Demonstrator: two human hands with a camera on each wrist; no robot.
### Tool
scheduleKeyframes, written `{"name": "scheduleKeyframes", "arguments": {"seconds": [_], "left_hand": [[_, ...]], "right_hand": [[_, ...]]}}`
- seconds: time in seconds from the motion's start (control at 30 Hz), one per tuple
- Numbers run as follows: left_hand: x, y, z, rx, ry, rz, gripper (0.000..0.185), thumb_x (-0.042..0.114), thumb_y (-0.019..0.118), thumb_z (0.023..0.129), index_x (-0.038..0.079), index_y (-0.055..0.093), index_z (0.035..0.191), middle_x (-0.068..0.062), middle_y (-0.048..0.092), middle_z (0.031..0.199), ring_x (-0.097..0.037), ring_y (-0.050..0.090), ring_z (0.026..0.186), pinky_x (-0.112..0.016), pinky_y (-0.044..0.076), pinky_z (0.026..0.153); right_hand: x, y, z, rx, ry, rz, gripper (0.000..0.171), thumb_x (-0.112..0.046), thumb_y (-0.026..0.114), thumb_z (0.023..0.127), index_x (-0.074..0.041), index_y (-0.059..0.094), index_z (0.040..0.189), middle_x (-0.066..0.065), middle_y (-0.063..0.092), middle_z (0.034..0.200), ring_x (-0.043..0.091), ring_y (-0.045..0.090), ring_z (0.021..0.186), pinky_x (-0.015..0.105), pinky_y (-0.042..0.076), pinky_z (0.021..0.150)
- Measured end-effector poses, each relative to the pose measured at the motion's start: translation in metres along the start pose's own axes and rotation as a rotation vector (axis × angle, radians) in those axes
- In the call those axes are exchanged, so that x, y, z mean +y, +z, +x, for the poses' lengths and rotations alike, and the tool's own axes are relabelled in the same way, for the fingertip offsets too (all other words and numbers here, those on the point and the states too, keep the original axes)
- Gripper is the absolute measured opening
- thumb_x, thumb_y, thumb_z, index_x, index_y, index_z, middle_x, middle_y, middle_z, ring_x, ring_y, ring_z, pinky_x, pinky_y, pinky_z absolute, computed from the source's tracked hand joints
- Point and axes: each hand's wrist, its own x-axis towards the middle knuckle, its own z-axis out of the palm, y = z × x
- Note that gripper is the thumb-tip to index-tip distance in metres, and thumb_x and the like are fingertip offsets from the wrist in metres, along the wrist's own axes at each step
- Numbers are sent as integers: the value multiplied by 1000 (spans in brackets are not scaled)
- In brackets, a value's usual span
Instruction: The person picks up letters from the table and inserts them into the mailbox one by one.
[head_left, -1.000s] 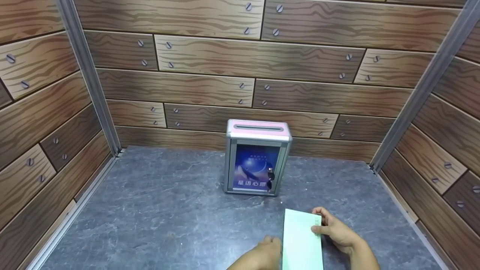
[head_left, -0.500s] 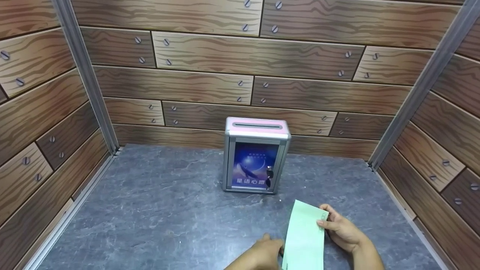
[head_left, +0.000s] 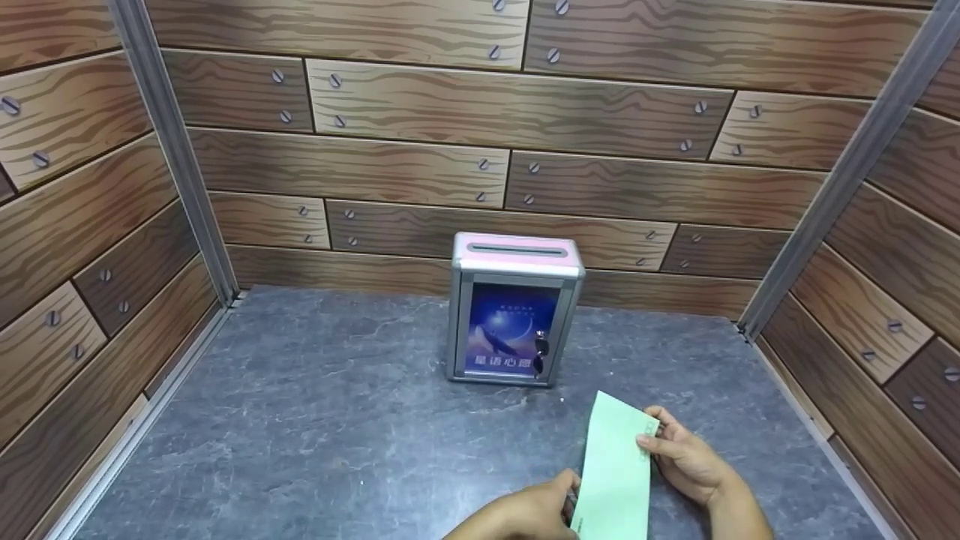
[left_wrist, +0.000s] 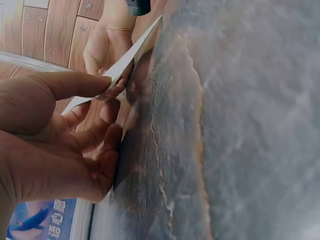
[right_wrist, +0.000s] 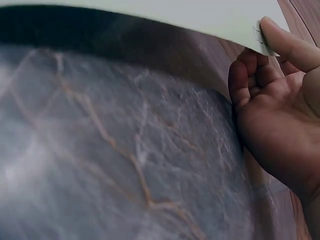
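Observation:
A pale green envelope (head_left: 616, 469) is lifted off the grey tabletop (head_left: 315, 420), tilted, near the front edge. My right hand (head_left: 679, 454) pinches its far right corner with thumb on top. My left hand (head_left: 536, 510) pinches its near left edge between thumb and fingers. In the left wrist view the envelope (left_wrist: 127, 60) shows edge-on, held by my left hand (left_wrist: 75, 115). In the right wrist view the envelope (right_wrist: 165, 17) fills the top, with my right hand (right_wrist: 275, 65) on its corner. A small metal box (head_left: 514, 309) with a pink slotted top and blue front stands behind the envelope.
Wood-pattern walls (head_left: 480, 150) close in the tabletop at the back and both sides, with metal corner posts (head_left: 169, 142). A small key (head_left: 540, 349) hangs at the box's front right. Bare grey surface lies to the left of the box.
The envelope has risen from flat on the table and tilted, its far end moving up and right toward the box. Both hands kept their hold.

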Motion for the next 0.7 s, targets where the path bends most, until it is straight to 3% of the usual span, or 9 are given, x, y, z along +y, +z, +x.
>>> {"name": "scheduleKeyframes", "arguments": {"seconds": [0.17,0.27,0.47,0.6,0.7], "left_hand": [[48,4,-45,72,-32,-95,52,-5,72,81,22,49,119,2,69,98,-12,64,82,-23,54,75],[61,3,-60,136,-36,-153,52,-10,68,84,22,48,119,0,69,95,-13,61,77,-21,50,69],[62,-2,-65,186,-9,-256,51,-11,67,92,23,46,123,-6,72,98,-16,65,77,-23,56,67],[60,-8,-66,201,13,-330,53,-13,68,92,23,45,124,-10,70,99,-19,69,78,-27,63,66],[63,-12,-69,234,22,-357,55,-12,68,92,24,45,126,-10,69,102,-20,68,80,-26,61,65]], "right_hand": [[-4,5,3,37,47,-70,26,-6,56,111,-26,48,125,-15,72,120,5,68,112,25,53,101],[-8,10,6,96,62,-103,26,-7,60,109,-23,50,126,-14,75,118,6,71,107,26,56,97],[-19,23,8,239,30,-93,28,-8,64,108,-24,48,124,-14,76,108,5,72,94,24,58,84],[-34,37,8,289,-42,-69,32,-5,62,108,-25,47,127,-12,75,108,6,72,93,24,59,83],[-47,48,9,326,-108,-70,36,0,60,106,-23,47,130,-8,74,109,8,73,96,27,62,84]]}}
